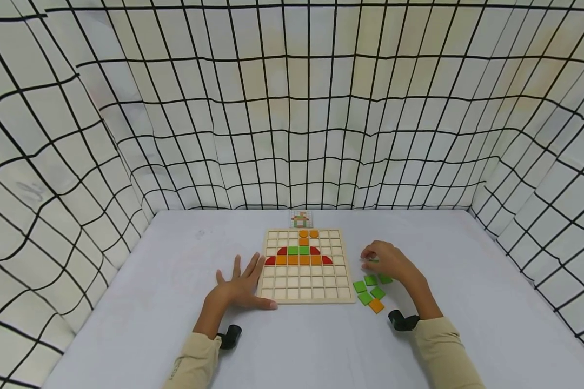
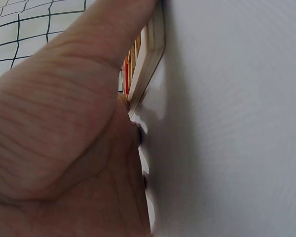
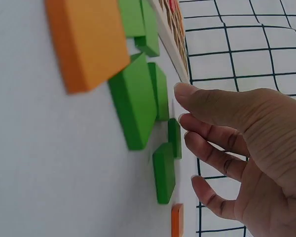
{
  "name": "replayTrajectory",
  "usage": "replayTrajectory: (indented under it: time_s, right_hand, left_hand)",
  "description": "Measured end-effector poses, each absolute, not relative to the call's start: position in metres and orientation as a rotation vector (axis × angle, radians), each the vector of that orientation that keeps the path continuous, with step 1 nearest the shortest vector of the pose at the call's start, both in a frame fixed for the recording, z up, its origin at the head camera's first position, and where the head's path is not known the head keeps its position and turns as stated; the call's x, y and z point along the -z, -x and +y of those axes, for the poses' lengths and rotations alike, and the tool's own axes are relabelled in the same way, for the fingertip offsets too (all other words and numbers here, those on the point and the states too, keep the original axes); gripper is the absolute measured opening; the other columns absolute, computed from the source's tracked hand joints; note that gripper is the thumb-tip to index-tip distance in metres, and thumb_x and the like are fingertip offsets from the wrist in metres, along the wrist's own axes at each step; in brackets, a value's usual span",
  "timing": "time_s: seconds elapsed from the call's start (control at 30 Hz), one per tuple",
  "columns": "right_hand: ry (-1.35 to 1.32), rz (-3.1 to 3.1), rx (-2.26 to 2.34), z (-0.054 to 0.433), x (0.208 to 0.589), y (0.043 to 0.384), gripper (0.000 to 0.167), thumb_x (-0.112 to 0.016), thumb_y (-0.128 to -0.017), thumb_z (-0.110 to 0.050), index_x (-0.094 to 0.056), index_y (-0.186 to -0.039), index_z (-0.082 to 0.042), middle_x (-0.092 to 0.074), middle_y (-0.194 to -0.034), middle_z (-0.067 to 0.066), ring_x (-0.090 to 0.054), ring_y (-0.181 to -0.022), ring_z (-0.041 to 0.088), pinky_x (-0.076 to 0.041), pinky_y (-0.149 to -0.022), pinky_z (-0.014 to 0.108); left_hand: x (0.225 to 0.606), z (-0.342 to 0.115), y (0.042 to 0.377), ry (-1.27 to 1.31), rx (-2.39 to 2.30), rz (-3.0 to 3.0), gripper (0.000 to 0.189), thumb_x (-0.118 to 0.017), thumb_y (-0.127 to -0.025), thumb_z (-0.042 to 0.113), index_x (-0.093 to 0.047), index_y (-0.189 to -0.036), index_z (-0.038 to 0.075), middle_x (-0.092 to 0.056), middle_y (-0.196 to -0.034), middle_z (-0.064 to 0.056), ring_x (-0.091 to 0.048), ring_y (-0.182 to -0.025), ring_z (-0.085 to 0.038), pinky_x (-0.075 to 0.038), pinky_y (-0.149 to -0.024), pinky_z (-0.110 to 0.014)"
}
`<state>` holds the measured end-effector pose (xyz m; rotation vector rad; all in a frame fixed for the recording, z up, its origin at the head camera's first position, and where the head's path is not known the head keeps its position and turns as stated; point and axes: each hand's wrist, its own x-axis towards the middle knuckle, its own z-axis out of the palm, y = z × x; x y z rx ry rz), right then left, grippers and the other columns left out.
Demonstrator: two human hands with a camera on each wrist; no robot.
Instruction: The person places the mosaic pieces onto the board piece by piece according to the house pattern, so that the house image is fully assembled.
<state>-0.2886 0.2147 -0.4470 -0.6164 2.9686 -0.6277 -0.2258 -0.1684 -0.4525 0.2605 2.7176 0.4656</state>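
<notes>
A square wooden grid board (image 1: 299, 294) lies on the table with red, orange and green pieces set in its upper half. My left hand (image 1: 240, 289) is spread at the board's left edge, fingers straight, thumb along the front corner. To the board's right, my right hand (image 1: 389, 262) hovers with loosely bent fingers and nothing visible between them. Its fingertips are close above a green square tile (image 3: 174, 138), which the hand partly covers in the head view. Several more green tiles (image 1: 360, 287) and an orange tile (image 1: 376, 306) lie loose nearby.
A small pattern card (image 1: 301, 219) lies behind the board. Past it, a white wall with a black net (image 1: 297, 116) rises at the table's back and sides. Another orange piece (image 3: 177, 220) shows beyond the green tiles in the right wrist view.
</notes>
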Motion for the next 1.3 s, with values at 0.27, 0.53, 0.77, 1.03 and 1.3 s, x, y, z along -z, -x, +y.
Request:
replayTrajectory:
  time_s: [0.27,0.53,0.77,1.03,1.3]
  right_hand:
    - [0.597,2.989,0.582,0.228,0.451,0.287,0.018,-0.076,-0.085,-0.018,-0.073,-0.099,-0.008,-0.065,-0.094,0.001,-0.062,-0.092,0.021,-0.052,-0.086,0.044]
    - [0.521,3.032,0.495,0.237,0.447,0.283,0.026,-0.079,-0.082,-0.023,-0.072,-0.102,-0.007,-0.065,-0.091,0.002,-0.057,-0.084,0.017,-0.051,-0.074,0.038]
    - [0.506,3.027,0.546,0.243,0.450,0.281,0.025,-0.079,-0.082,-0.020,-0.072,-0.100,-0.004,-0.063,-0.085,0.001,-0.050,-0.077,0.015,-0.045,-0.066,0.030]
    - [0.534,3.024,0.585,0.249,0.453,0.280,0.023,-0.079,-0.082,-0.020,-0.073,-0.097,-0.005,-0.062,-0.085,0.000,-0.049,-0.075,0.014,-0.042,-0.064,0.028]
    - [0.570,3.059,0.561,0.249,0.453,0.280,0.023,-0.080,-0.081,-0.025,-0.072,-0.094,-0.007,-0.064,-0.085,-0.001,-0.052,-0.076,0.014,-0.044,-0.065,0.029]
  left_hand:
    - [0.453,-0.169,0.226,-0.262,-0.469,2.724,0.127,-0.073,-0.069,0.072,-0.002,-0.159,0.018,0.007,-0.166,-0.005,0.018,-0.148,-0.045,0.006,-0.103,-0.081]
    - [0.452,-0.169,0.225,-0.252,-0.474,2.721,0.127,-0.073,-0.069,0.072,-0.002,-0.159,0.017,0.007,-0.166,-0.005,0.018,-0.148,-0.045,0.006,-0.104,-0.080]
    - [0.453,-0.169,0.225,-0.253,-0.476,2.723,0.126,-0.073,-0.069,0.071,-0.003,-0.159,0.017,0.007,-0.166,-0.006,0.018,-0.148,-0.045,0.006,-0.104,-0.080]
    - [0.451,-0.169,0.222,-0.262,-0.488,2.718,0.126,-0.074,-0.068,0.071,-0.004,-0.159,0.016,0.005,-0.166,-0.006,0.017,-0.148,-0.046,0.006,-0.103,-0.081]
    - [0.452,-0.169,0.223,-0.260,-0.473,2.727,0.126,-0.073,-0.069,0.071,-0.004,-0.159,0.017,0.005,-0.167,-0.006,0.017,-0.148,-0.045,0.005,-0.104,-0.080]
